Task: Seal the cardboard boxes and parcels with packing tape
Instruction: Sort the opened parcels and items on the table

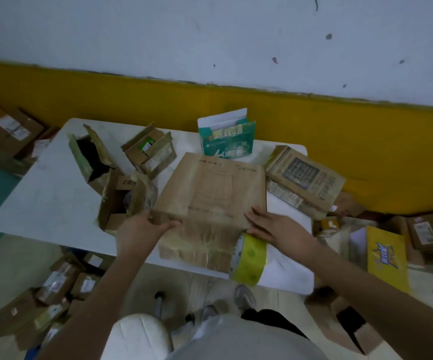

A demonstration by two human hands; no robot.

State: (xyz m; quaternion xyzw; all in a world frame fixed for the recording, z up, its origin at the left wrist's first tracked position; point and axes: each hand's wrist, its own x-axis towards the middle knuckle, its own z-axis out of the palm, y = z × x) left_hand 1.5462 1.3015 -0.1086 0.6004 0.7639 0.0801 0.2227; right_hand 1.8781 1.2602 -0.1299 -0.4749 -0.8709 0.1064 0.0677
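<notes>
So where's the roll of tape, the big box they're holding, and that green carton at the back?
tape roll (pixel 252 258), head view, on its yellow-green outer band.
big cardboard box (pixel 210 196), head view, middle of its top face.
green carton (pixel 227 145), head view, on its printed front.

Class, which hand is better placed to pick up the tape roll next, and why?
The right hand, probably: it lies flat on the box at its near right edge, touching the tape roll. The left hand grips the box's near left corner, away from the roll.
</notes>
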